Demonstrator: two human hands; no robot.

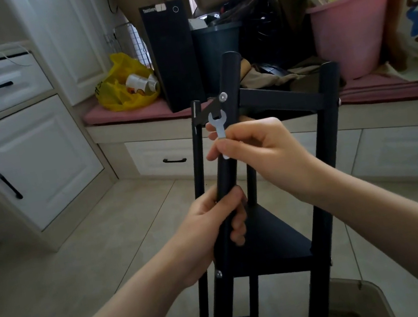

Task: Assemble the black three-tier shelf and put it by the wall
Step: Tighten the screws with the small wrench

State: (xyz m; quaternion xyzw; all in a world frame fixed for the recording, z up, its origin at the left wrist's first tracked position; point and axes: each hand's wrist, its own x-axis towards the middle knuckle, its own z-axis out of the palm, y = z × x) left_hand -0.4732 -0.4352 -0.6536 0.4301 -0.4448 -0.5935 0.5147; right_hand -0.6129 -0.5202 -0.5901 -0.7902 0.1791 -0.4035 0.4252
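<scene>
Tile floor (92, 248), white cabinets (35, 161) at left, pink-cushioned window seat (116, 116) behind. Black shelf (272, 236) upright on floor, centre. Gripping front post (227, 77) in left hand (212, 230), fingers curled round; pinching small wrench (218, 128) between right hand (259, 149) fingers.

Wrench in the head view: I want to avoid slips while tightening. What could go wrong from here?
1. The right hand only pinches the small flat wrench, so it could slip and drop.
2. Its open end sits below the bolt, not on it; seated badly, it may skid off.
3. Only the left hand grips the post, so the shelf might twist under force.
</scene>
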